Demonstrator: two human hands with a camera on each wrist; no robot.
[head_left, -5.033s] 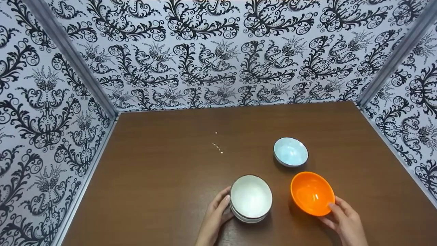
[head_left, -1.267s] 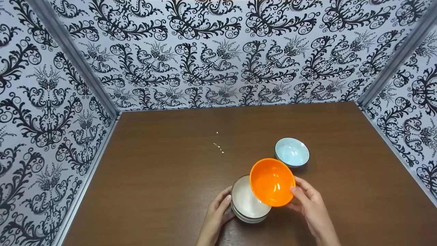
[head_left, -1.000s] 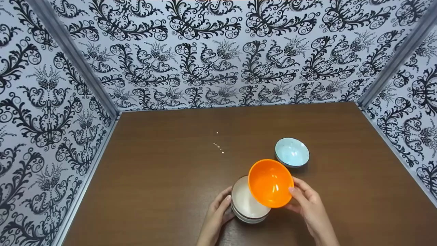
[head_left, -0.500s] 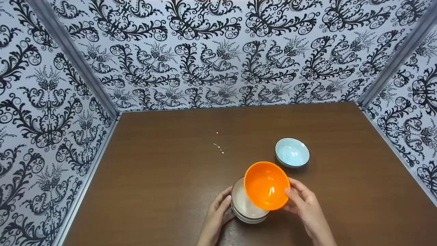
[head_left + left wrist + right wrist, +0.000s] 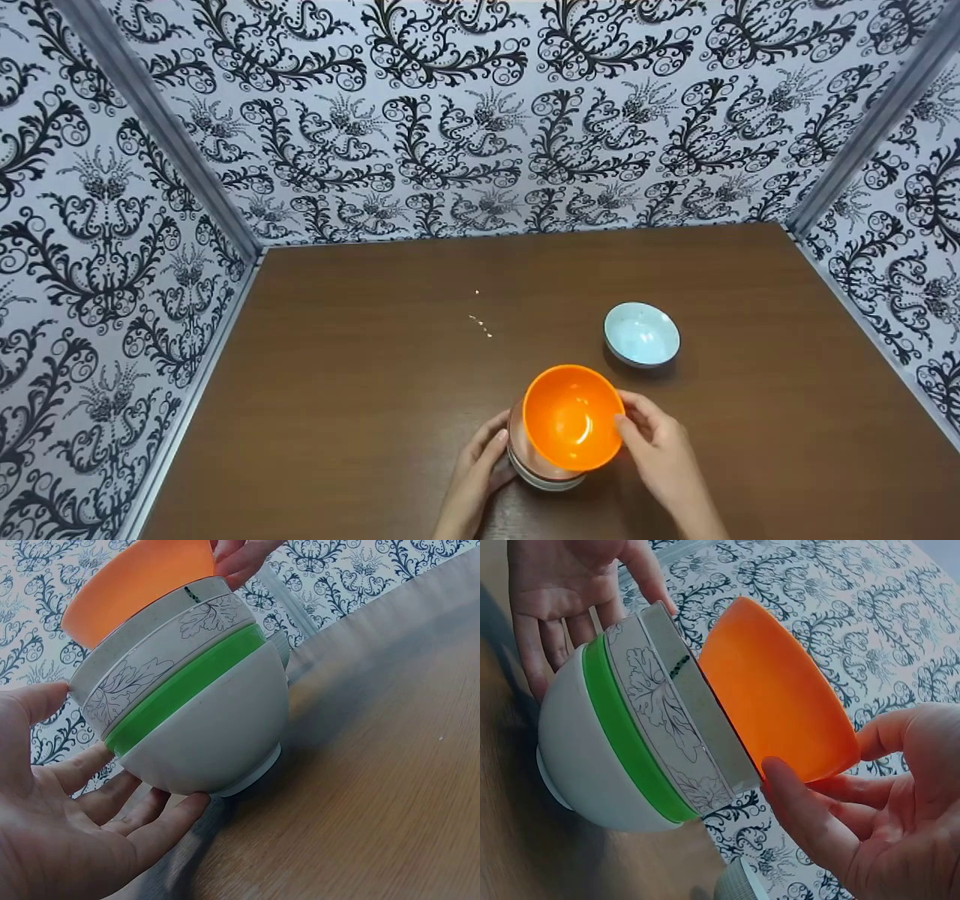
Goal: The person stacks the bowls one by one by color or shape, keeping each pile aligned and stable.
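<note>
My right hand (image 5: 660,442) pinches the rim of an orange bowl (image 5: 571,420) with the thumb inside it. That bowl is tilted, its lower part entering the mouth of a stack of bowls (image 5: 546,484) on the table. In the left wrist view the stack has a white bowl (image 5: 217,727) at the bottom, a green band (image 5: 187,690) above it, then a leaf-patterned bowl (image 5: 165,652) and a pale rim on top. My left hand (image 5: 478,465) holds the stack's left side, thumb at the upper rim and fingers spread below.
A light blue bowl (image 5: 641,335) stands behind and to the right of the stack on the brown table (image 5: 360,390). Small pale flecks (image 5: 481,323) show near the table's middle. Patterned walls (image 5: 465,127) enclose the back and sides.
The right hand has brought the orange bowl leftward from beside the stack and lowered it over the top bowl. The left hand stays on the stack. The light blue bowl has not moved.
</note>
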